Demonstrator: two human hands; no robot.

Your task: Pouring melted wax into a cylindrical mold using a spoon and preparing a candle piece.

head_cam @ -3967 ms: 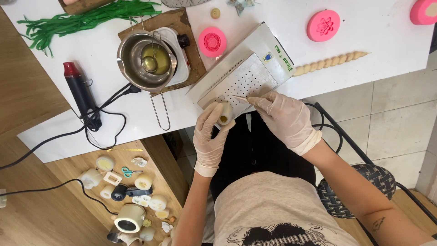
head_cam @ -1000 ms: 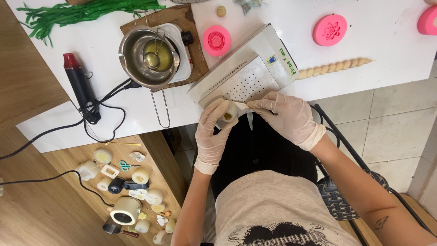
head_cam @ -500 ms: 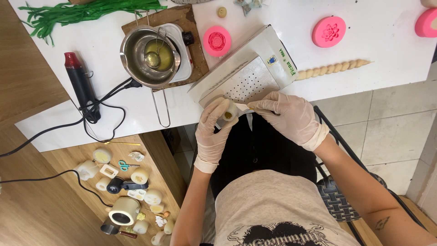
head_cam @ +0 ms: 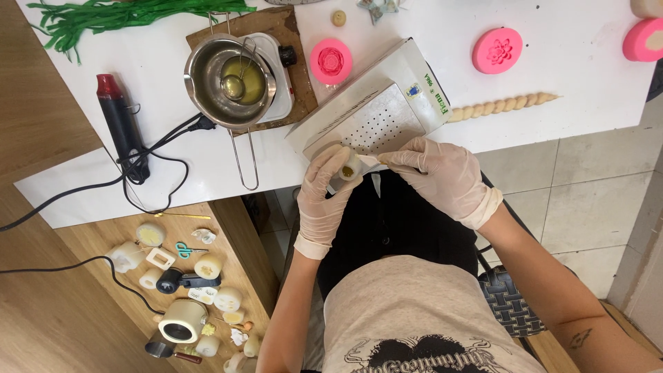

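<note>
Small cream wax cylinder (head_cam: 351,167) sat just below perforated white box (head_cam: 376,117); left hand (head_cam: 324,197) curled round it; right hand (head_cam: 438,173) pinched its right end; axis roughly left-right.

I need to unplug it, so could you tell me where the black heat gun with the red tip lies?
The black heat gun lies on the white table's left part, left of the steel pot.
</note>
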